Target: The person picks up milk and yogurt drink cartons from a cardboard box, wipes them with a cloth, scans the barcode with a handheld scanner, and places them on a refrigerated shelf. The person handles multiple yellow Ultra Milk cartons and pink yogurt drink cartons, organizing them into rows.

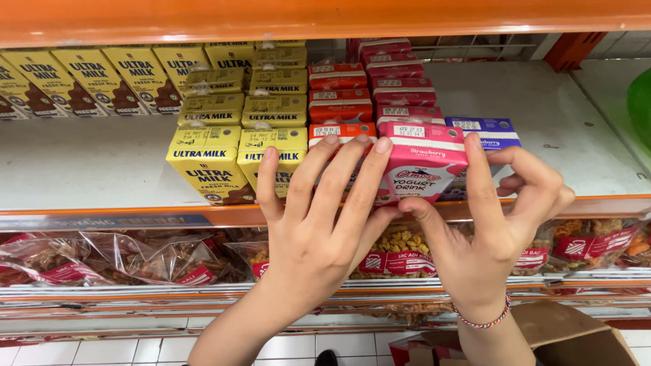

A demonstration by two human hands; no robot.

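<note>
The pink carton (422, 163), pinched by right fingers (480, 177) with flat left fingers (352, 177) alongside, could be tipped off the shelf edge (135, 218).

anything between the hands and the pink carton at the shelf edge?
No. Both hands are already on the pink carton: the right hand pinches it between thumb and index finger, and the left hand lays its fingertips on its left side and on the red carton beside it. Nothing visible lies between.
</note>
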